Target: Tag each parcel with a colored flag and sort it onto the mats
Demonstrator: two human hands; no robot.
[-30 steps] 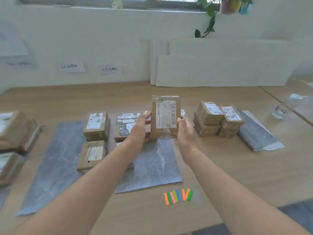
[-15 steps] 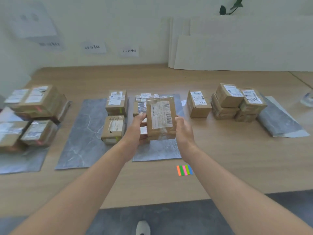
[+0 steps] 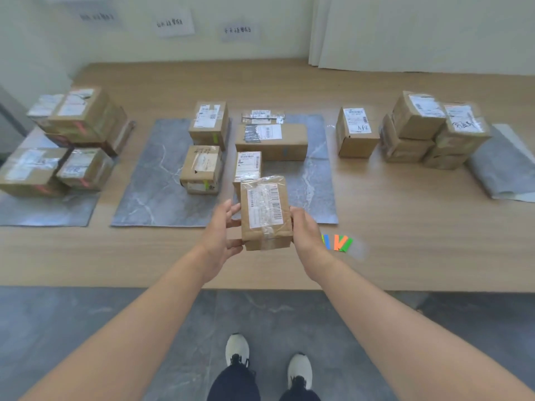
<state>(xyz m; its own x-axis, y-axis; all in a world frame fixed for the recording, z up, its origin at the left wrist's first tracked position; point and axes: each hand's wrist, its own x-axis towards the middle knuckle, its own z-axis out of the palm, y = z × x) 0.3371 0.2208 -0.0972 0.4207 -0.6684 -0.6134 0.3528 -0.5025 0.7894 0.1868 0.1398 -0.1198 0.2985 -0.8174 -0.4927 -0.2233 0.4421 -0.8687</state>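
While the parcel (image 3: 265, 212) hung over the table's (image 3: 405, 256) near edge, before the middle mat (image 3: 318, 180), the left hand (image 3: 221, 235) clasped its left side between slightly spread fingers and thumb. The right hand (image 3: 307, 230) gripped its right side, fingers hidden behind. Flags (image 3: 338, 243) lay just beside that hand.

The parcel (image 3: 265, 227) is brown card with a white label (image 3: 265, 204) striped in black barcodes. The mats (image 3: 150, 180) are grey, veined white like marble. The flags (image 3: 337, 243) are blue, orange and green. The table (image 3: 405, 227) is pale wood grain; the floor (image 3: 86, 328) is mottled grey. The shoes (image 3: 237, 345) are white, the trousers (image 3: 234, 384) black.
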